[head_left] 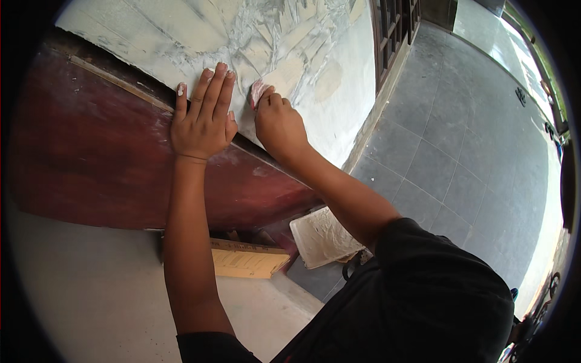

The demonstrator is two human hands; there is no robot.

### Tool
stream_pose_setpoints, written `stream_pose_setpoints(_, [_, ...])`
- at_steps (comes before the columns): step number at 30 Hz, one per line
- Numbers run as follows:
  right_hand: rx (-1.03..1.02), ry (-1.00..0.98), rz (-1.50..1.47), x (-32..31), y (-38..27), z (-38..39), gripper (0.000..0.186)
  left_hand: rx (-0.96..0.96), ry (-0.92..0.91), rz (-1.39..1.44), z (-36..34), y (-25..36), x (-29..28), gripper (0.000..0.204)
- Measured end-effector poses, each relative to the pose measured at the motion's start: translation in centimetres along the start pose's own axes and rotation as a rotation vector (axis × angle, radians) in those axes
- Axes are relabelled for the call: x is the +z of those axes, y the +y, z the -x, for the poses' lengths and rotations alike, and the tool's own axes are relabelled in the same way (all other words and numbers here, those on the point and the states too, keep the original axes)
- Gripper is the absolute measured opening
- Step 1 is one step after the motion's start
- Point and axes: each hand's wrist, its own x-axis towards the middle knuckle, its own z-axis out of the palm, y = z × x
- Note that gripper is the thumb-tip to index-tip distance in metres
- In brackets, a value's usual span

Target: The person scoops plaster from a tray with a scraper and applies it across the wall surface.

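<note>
My left hand (203, 115) lies flat, fingers spread, against the white filler-coated panel (200, 33) where it meets the dark red wooden board (91, 163). My right hand (277, 124) is closed around a small pinkish piece of sanding paper (258, 92) and presses it on the white surface just right of my left hand. White dust marks my fingertips. Rough ridges of dried filler spread above both hands.
Below the board lie a cardboard piece (245, 261) and a white filler-smeared flat tray (321, 237). Grey floor tiles (460, 139) stretch to the right. A dark wooden door frame (393, 30) stands at the top. A pale surface (91, 290) fills the lower left.
</note>
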Motion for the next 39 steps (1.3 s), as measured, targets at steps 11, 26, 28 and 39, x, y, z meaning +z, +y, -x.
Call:
stream_pose_setpoints(11, [0.268, -0.015, -0.154, -2.6, 8.2, -4.3, 0.038, 0.029, 0.038, -0.004, -1.1, 0.4, -0.5, 0.063])
stream_pose_setpoints(26, [0.259, 0.100, -0.113, -4.0, 8.1, -1.5, 0.041, 0.017, 0.016, -0.019, -1.1, 0.3, -0.6, 0.063])
stream_pose_setpoints(28, [0.149, 0.128, -0.060, -2.0, 6.3, -3.1, 0.044, 0.008, 0.012, -0.018, -1.2, 0.6, -0.5, 0.062])
stream_pose_setpoints(39, [0.032, -0.080, -0.290, -3.9, 3.6, 5.5, 0.050, 0.017, -0.001, -0.031, -0.3, -0.3, -0.6, 0.063])
